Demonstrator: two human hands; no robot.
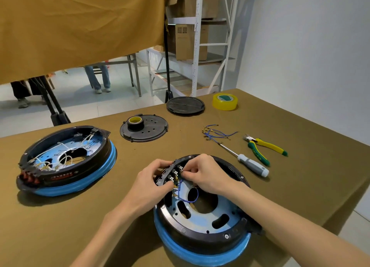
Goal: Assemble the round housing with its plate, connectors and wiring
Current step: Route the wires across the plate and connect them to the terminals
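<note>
A round black housing (pixel 202 238) with a blue band stands on the table in front of me, its blue metal plate (pixel 220 212) inside. My left hand (pixel 154 178) grips the housing's far-left rim by the row of connectors (pixel 173 173). My right hand (pixel 202 174) reaches inside and pinches a terminal at those connectors. A blue wire (pixel 192 198) loops from the connectors over the plate's centre hole. Loose blue wires (pixel 216 133) with terminals lie farther back on the right.
A second housing (pixel 66 160) with white wiring sits at the left. Behind are a black cover (pixel 148 130) carrying a tape roll (pixel 134 121), another black lid (pixel 185 105) and yellow tape (pixel 225 101). A screwdriver (pixel 248 162) and cutters (pixel 262 146) lie right.
</note>
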